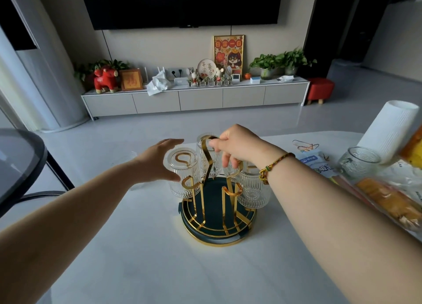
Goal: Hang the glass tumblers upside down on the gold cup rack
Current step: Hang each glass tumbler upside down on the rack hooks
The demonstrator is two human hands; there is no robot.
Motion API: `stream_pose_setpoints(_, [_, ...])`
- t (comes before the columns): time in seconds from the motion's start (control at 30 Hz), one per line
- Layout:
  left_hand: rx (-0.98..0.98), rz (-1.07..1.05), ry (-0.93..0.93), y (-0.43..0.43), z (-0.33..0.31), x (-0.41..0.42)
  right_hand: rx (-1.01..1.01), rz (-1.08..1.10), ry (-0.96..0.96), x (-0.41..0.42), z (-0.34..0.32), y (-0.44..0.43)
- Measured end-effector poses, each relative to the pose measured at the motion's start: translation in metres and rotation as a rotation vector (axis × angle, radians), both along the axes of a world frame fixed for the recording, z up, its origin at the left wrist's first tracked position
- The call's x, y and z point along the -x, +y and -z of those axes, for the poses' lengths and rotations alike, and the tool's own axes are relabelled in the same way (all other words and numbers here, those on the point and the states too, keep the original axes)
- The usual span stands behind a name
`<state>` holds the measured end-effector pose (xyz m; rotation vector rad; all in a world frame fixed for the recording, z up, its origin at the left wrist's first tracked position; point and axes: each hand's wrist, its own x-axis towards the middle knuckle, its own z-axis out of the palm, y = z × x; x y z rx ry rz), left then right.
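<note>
Left grip (163, 159): fingers spread wide, curved around the left-hand tumbler (182, 173) without clearly clamping it; thumb sits near the glass's lower side, contact uncertain. Right grip (230, 148): fingers pressed together, pinching the top loop of the gold cup rack (217, 189), apparently steadying it.

Rack stands on its dark green round tray (219, 230) near the middle of the pale desk (148, 258). Tumblers seen on it, mouths down: the left one, one at the back (206, 157) behind the central loop, one at right (252, 189) below the right wrist. A further glass behind the right fingers is partly hidden; cannot count it with confidence. Two near hooks at the front look empty.

One more ribbed glass (358, 162) rests among packets at the desk's right edge, well apart from the rack.

Judgement: step in hand is seating or letting go of the left tumbler. Next move likely calls for fetching the loose glass, inverting it, and lowering it over a free front hook while the rack is held steady.
</note>
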<state>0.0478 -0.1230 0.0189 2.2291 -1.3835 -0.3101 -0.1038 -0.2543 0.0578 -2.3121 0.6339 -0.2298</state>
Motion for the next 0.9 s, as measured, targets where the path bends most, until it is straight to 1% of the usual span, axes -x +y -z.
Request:
stream_pose_setpoints(0.07, [0.054,-0.025,0.031,0.011,-0.001,-0.005,0.029,-0.022,-0.005,0.000,0.000,0.000])
stream_pose_setpoints(0.13, [0.135,-0.082,0.076,0.025,0.004,-0.012,0.076,-0.027,-0.053,-0.002,-0.002,0.000])
stream_pose_setpoints(0.2, [0.251,-0.225,0.147,0.040,0.017,-0.018,0.164,-0.036,-0.112,-0.007,-0.005,0.002])
stream_pose_setpoints(0.3, [0.404,-0.496,0.219,0.054,0.047,-0.025,0.313,-0.024,-0.122,-0.014,-0.003,0.007])
stream_pose_setpoints(0.4, [0.475,-0.740,0.235,0.060,0.076,-0.034,0.317,0.015,-0.136,-0.017,0.002,0.010])
stream_pose_setpoints(0.47, [0.506,-0.827,0.266,0.060,0.091,-0.042,0.311,0.038,-0.153,-0.018,0.005,0.009])
stream_pose_setpoints(0.57, [0.513,-0.831,0.375,0.053,0.105,-0.054,0.280,0.061,-0.161,-0.016,0.008,0.010])
stream_pose_setpoints(0.7, [0.552,-0.782,0.393,0.039,0.122,-0.073,0.288,0.063,-0.152,-0.018,0.005,0.013])
stream_pose_setpoints(0.77, [0.566,-0.798,0.441,0.037,0.130,-0.083,0.283,0.072,-0.161,-0.019,0.004,0.011])
stream_pose_setpoints(0.83, [0.541,-0.822,0.471,0.036,0.138,-0.094,0.280,0.081,-0.164,-0.020,0.007,0.010])
stream_pose_setpoints(0.9, [0.531,-0.808,0.458,0.036,0.143,-0.105,0.289,0.079,-0.154,-0.019,0.008,0.008])
